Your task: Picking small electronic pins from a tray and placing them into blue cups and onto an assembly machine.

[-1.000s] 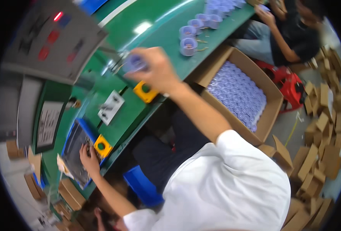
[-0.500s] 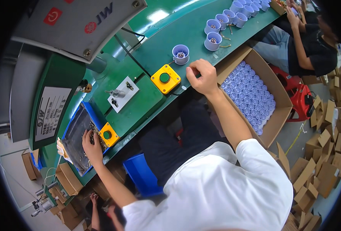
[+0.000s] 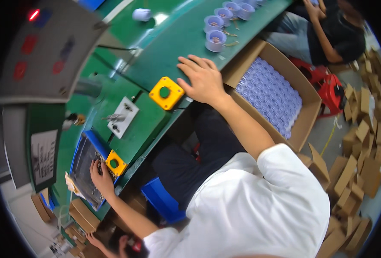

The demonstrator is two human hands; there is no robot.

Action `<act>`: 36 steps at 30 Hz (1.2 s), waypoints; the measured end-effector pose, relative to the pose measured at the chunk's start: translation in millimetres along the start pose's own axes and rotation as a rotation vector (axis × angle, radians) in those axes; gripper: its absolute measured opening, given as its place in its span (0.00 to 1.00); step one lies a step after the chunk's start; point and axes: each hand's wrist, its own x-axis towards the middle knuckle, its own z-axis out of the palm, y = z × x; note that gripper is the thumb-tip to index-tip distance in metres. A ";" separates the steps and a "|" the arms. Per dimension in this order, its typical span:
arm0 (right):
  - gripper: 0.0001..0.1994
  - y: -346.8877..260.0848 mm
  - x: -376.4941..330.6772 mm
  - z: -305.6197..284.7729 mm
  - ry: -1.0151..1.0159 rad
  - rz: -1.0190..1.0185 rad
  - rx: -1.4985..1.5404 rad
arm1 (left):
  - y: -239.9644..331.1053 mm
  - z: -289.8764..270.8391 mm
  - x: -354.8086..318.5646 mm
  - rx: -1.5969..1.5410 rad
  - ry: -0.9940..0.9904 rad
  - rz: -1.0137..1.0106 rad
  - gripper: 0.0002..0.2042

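My left hand (image 3: 102, 178) reaches into a blue-rimmed tray (image 3: 82, 148) of small metal parts, its fingers apart and fingertips among the parts. Beside it is a yellow button box (image 3: 116, 163) with a green button. My right hand (image 3: 205, 81) is open, fingers spread over the green table edge, holding nothing. A second yellow button box (image 3: 167, 93) sits just left of it. Between the two boxes, a metal fixture plate (image 3: 123, 117) with an upright pin lies on the green base. A lavender cup (image 3: 141, 15) lies on its side across the table.
Lavender cups (image 3: 215, 41) with wires stand in rows at the far right of the table. A carton (image 3: 311, 114) packed with lavender parts is right of my arm. A grey-and-green machine (image 3: 44, 146) stands left. A co-worker (image 3: 328, 38) sits beyond; empty cartons (image 3: 341, 185) pile up right.
My right hand has opened from a curled shape. The cup beside the button box has left its place, and one now lies across the table. The view has shifted; a red light shows on the machine.
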 end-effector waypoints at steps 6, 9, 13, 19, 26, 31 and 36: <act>0.20 -6.0 -0.5 10.6 0.092 -0.016 0.052 | -24.8 -6.5 -2.0 -0.001 -0.010 0.025 0.19; 0.20 -6.3 -1.8 14.3 0.122 -0.017 0.042 | -18.3 -8.3 -2.3 0.009 -0.018 0.027 0.19; 0.20 16.5 -12.8 -2.2 0.065 0.063 0.003 | -3.4 7.5 9.2 0.009 -0.025 0.090 0.19; 0.17 -13.2 3.2 12.3 0.083 -0.004 0.054 | -27.5 -10.9 -5.9 -0.016 0.023 0.003 0.17; 0.18 8.1 82.9 45.1 0.018 0.072 0.283 | 7.5 -1.1 0.8 -0.010 0.038 0.043 0.12; 0.30 10.3 178.7 112.5 -0.010 0.178 0.091 | 3.6 -12.0 -9.9 -0.017 0.052 -0.004 0.12; 0.31 55.0 229.5 140.2 0.063 0.167 -0.101 | 11.3 -0.1 -0.8 0.012 0.056 0.023 0.11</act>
